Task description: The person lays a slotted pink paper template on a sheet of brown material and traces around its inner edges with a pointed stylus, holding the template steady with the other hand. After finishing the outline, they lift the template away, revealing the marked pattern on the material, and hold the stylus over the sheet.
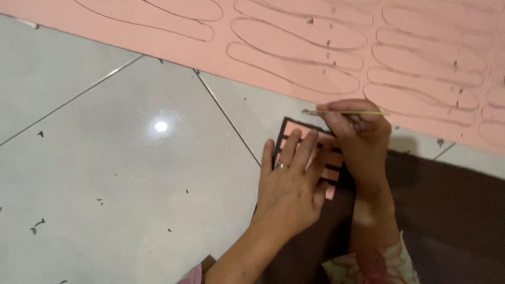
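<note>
Nearest, a dark brown sheet (447,210) lay on the tiled floor (105,173) at the right. On its far left corner sat pink strips (331,158) in a dark slotted template (286,126). The left hand (292,184) pressed flat on these, fingers spread open. Just right, touching it, the right hand (360,134) pinched a thin yellow pencil (342,112). Farther off stretched a pink sheet (263,31) traced with sole outlines (294,68).

left hand (292,181) flat; right hand (357,134) pinching
</note>
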A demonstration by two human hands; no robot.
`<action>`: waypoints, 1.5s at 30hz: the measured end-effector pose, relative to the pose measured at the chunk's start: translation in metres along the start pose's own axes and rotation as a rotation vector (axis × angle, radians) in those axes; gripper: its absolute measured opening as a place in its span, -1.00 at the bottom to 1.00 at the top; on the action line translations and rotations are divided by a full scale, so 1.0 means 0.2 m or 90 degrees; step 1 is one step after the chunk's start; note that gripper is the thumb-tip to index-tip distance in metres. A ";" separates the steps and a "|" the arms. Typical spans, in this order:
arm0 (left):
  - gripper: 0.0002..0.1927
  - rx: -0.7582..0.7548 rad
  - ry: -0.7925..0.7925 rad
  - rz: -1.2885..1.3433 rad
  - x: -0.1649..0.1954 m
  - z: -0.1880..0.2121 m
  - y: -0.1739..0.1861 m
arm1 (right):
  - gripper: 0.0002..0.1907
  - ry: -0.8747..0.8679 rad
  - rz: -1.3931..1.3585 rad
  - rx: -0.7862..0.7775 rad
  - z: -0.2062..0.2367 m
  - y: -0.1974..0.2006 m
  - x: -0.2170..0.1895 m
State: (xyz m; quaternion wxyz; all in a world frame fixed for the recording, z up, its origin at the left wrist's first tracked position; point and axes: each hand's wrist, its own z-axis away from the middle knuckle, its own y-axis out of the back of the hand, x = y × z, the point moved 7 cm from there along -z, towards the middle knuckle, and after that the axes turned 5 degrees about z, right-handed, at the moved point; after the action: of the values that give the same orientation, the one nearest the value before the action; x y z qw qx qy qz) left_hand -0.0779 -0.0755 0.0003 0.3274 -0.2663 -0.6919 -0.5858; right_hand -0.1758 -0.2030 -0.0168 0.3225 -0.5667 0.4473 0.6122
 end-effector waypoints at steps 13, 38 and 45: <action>-0.68 0.000 0.000 0.017 -0.02 0.02 -0.01 | -0.92 0.109 0.186 -0.070 0.03 -0.18 -0.09; -0.43 0.041 -0.025 -0.008 -0.02 0.00 0.05 | -0.89 0.209 0.218 -0.145 0.04 -0.27 -0.13; -0.41 0.031 -0.017 0.014 -0.01 -0.01 0.06 | -0.88 0.202 0.192 -0.180 0.05 -0.27 -0.13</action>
State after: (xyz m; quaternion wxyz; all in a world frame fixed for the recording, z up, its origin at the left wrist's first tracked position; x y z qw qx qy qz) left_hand -0.0670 -0.0759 0.0056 0.3312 -0.2733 -0.7075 -0.5613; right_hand -0.1268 -0.1704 -0.0012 0.0711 -0.6216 0.4818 0.6135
